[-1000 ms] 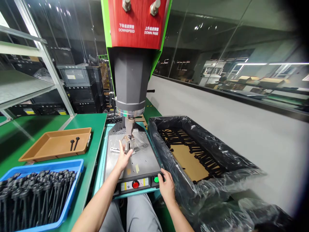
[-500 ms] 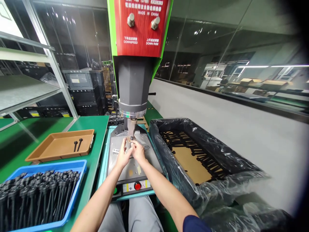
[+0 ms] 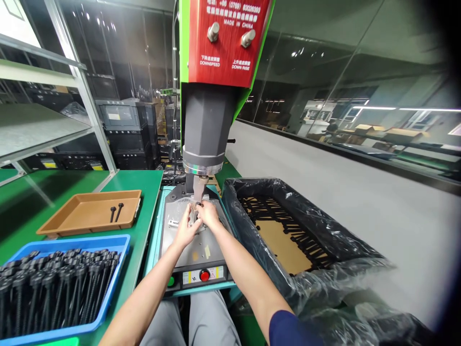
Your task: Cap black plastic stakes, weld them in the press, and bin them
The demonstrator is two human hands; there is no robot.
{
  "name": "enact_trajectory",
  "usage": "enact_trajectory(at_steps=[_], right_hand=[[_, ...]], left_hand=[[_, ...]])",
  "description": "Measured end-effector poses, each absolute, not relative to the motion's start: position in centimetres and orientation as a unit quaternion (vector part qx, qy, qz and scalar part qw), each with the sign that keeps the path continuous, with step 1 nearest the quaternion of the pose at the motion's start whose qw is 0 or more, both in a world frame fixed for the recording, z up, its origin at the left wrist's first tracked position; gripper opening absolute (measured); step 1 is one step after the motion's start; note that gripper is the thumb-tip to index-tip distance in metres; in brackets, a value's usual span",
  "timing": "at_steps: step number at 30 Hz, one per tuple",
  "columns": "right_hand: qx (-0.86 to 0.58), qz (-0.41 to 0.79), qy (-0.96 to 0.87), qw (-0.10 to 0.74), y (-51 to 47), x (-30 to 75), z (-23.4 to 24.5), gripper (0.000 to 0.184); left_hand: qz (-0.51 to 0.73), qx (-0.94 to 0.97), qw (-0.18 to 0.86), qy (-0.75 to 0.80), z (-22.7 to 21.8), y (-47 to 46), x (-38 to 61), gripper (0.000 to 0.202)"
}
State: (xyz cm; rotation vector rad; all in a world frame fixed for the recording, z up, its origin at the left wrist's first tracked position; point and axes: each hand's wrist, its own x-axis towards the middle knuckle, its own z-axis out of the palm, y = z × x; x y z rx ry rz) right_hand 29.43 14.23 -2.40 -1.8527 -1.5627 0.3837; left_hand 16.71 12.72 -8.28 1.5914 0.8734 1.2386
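Observation:
Just below the metal horn [image 3: 199, 186] of a red and green press machine, both my hands work at a small fixture on the grey base plate [image 3: 187, 252]. My right hand [image 3: 209, 214] is closed, its fingertips on a small black part [image 3: 198, 204], of which only the dark head shows. On the fixture's left side my left hand [image 3: 186, 231] has thumb and fingers apart, with nothing seen in it. The fingers hide much of the fixture.
At left, a blue tray [image 3: 108, 302] holds many black bolt-like parts; a brown tray [image 3: 86, 211] holds two. A plastic-lined bin [image 3: 248, 233] at right has rows of black parts on cardboard. Green [image 3: 170, 281] and red [image 3: 204, 275] buttons face me.
My right hand has shifted up over the black part's head and now covers more of it. My left thumb and fingertips are farther from the right hand. The view has turned slightly.

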Motion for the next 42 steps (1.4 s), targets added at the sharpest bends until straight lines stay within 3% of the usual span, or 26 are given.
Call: enact_trajectory(at_steps=[14, 19, 27, 37, 42], right_hand=[[-0.742, 0.123, -0.566, 0.337, 13.5, 29.2, -2.6, 0.030], [-0.730, 0.135, -0.594, 0.309, 14.2, 29.2, -1.8, 0.022], [-0.734, 0.075, -0.580, 0.346, 12.1, 29.2, -1.5, 0.022], [-0.623, 0.234, -0.575, 0.475, 2.9, 30.6, -6.1, 0.017], [-0.561, 0.340, -0.558, 0.509, 0.6, 30.1, -6.1, 0.018]], left_hand=[[0.501, 0.624, 0.489, 0.348, -8.6, 12.2, 16.9, 0.081], [0.502, 0.623, 0.489, 0.348, -8.3, 12.5, 16.8, 0.080], [0.507, 0.647, 0.452, 0.347, -8.8, 12.1, 16.2, 0.079], [0.497, 0.633, 0.469, 0.365, -10.5, 8.2, 14.6, 0.077], [0.458, 0.645, 0.482, 0.377, -10.4, 4.3, 13.5, 0.058]])
